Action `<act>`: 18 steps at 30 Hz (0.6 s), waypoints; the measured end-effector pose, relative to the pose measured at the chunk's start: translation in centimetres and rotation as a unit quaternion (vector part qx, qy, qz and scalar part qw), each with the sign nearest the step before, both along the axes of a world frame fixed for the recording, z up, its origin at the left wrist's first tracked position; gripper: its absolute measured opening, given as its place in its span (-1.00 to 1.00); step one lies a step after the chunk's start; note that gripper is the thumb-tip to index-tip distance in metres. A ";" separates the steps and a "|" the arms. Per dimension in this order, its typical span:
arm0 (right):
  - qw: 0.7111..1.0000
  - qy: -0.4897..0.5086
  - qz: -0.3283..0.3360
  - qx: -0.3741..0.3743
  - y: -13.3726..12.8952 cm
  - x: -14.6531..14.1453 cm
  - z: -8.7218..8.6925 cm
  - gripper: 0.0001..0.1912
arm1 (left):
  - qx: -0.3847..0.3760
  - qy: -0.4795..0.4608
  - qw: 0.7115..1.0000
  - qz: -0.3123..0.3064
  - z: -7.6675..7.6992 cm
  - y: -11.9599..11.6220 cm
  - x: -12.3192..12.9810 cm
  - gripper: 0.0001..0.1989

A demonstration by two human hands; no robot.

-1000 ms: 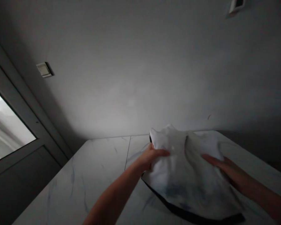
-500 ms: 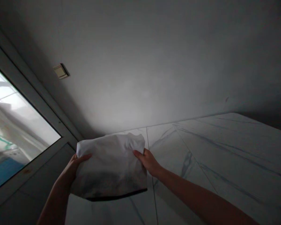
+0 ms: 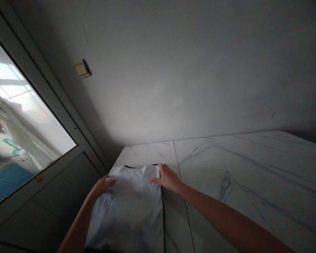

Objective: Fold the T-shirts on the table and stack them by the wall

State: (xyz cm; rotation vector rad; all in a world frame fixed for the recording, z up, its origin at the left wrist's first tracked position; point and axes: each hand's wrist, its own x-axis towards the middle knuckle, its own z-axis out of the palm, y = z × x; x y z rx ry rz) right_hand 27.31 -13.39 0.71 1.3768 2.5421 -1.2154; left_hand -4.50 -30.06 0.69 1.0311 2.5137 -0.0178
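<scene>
A white cloth (image 3: 131, 200) with dark shading low down and black edging lies over the near left part of the marble-patterned table (image 3: 205, 218). It looks like a folded garment, though its exact kind is unclear. At its upper left edge, my left hand (image 3: 102, 186) grips the fabric with the thumb on top. My right hand (image 3: 170, 179) holds the upper right corner, its thumb over the cloth and its fingers at the edge. The cloth's lower end runs out of view at the bottom.
A grey wall (image 3: 186, 77) rises behind the table and carries a light switch (image 3: 82, 69). On the left stands a framed door (image 3: 68, 168) with a glass pane; blurred things and a blue surface (image 3: 7, 184) show through it.
Both hands have lowered the cloth onto the table, and it now stretches down toward me. Its black edge has gone from across the front to the right side. The view has shifted slightly.
</scene>
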 end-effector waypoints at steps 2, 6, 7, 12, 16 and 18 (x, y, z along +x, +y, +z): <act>1.000 -0.008 -0.001 -0.003 0.4 -1.4 -0.8 -0.57 | -0.013 0.003 1.000 -0.003 -0.3 1.3 1.0 -0.71; 0.999 0.015 0.004 -0.044 1.5 -2.9 -1.9 -0.88 | 0.001 0.058 0.998 -0.032 0.3 2.4 2.0 -0.87; 0.998 0.026 -0.004 -0.048 1.8 -3.2 -1.9 -0.84 | 0.012 0.066 0.997 -0.039 0.6 2.5 1.8 -0.89; 0.987 0.124 -0.083 -0.063 4.0 -4.8 -0.1 -0.81 | 0.095 -0.011 0.995 -0.019 1.3 3.3 -0.4 -0.82; 0.961 0.186 -0.187 -0.085 6.7 -7.1 2.4 -0.80 | 0.210 -0.127 0.966 0.077 3.0 4.9 -2.2 -0.64; 0.948 0.209 -0.219 -0.101 8.2 -8.2 4.0 -0.79 | 0.292 -0.158 0.935 0.125 5.0 6.5 -2.6 -0.54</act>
